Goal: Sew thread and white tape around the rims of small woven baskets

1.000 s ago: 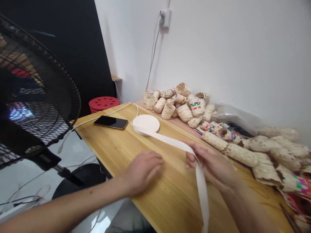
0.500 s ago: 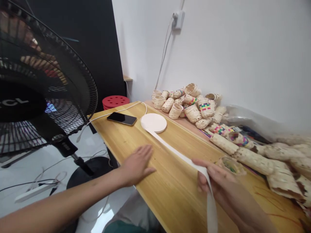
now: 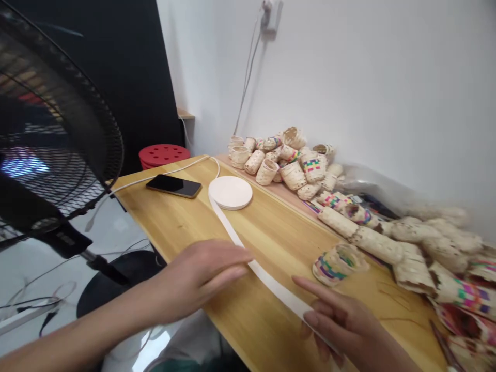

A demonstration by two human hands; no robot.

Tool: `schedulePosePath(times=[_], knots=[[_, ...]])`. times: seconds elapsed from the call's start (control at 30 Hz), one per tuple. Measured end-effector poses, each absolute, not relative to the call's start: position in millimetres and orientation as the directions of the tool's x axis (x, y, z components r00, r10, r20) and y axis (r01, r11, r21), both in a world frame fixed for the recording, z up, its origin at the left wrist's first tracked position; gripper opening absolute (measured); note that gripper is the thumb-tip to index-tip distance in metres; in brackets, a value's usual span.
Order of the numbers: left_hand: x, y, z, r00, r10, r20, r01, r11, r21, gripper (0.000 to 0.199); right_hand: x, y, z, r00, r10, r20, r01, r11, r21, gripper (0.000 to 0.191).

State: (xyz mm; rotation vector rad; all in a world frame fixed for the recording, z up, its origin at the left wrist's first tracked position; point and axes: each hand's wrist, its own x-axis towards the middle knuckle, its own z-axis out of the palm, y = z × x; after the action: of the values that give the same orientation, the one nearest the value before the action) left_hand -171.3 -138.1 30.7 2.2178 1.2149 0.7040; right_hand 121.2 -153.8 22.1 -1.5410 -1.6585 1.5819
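Observation:
A flat roll of white ribbon [image 3: 230, 192] lies on the wooden table, and its loose strip [image 3: 271, 283] runs toward me on the right. My right hand [image 3: 335, 320] pinches this strip between thumb and fingers, with the index finger stretched out. My left hand [image 3: 211, 271] reaches over the strip, its fingers straight and held together; whether it presses on the ribbon I cannot tell. Beyond my right hand, a small woven cylinder with coloured bands [image 3: 336, 266] lies on its side.
Many woven tubes [image 3: 294, 175] are heaped along the wall. A phone [image 3: 173, 186] and a white cable [image 3: 182, 168] lie at the table's far left. A black fan [image 3: 58, 129] stands left of the table, near a red stool [image 3: 165, 154]. A pointed tool [image 3: 444, 343] is at the lower right.
My left hand has moved from the bare table onto or over the strip. The right hand has lowered with the ribbon, which lies lower now. The view has shifted right.

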Motion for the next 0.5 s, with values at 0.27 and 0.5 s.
schedulePosePath(times=[0.27,0.5], knots=[[-58,-60,21,0.895,0.445,0.038,0.198,-0.470,0.860,0.030,148,-168,56,-0.235,0.945,-0.229,0.557,-0.062,-0.828,0.039],[-109,-15,9,0.761,0.649,0.000,0.482,-0.565,0.670,0.035,208,-198,53,-0.043,0.987,-0.155,0.744,-0.072,-0.664,0.027]])
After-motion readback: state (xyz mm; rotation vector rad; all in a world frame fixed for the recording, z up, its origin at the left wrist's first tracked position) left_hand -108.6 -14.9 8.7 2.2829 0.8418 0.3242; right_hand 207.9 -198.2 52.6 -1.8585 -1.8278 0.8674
